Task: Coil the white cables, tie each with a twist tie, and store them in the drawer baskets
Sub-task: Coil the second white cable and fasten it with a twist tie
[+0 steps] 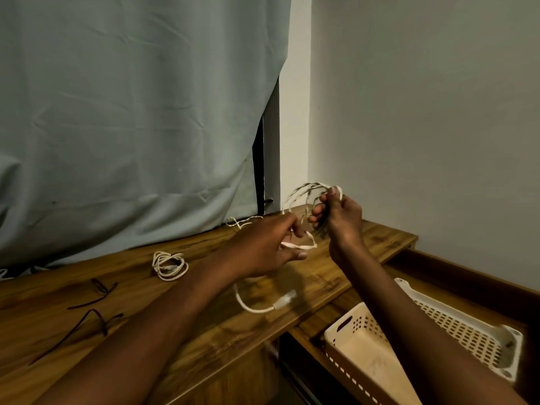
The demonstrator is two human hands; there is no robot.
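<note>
My right hand [336, 214] grips a partly wound coil of white cable [304, 194], held up above the wooden tabletop [117, 302]. My left hand [271, 247] pinches the loose run of the same cable just left of the coil. The cable's free end with its plug [285, 301] hangs below my left hand over the table's front edge. A second white cable [169, 264] lies coiled on the table to the left. Another white cable [242, 222] lies loose at the back, by the curtain. Dark twist ties [96, 299] lie on the left part of the table.
An open drawer at lower right holds a cream basket [359, 346] and a white perforated basket [467, 331]. A grey-green curtain [131, 112] hangs behind the table. A white wall [423, 112] stands to the right.
</note>
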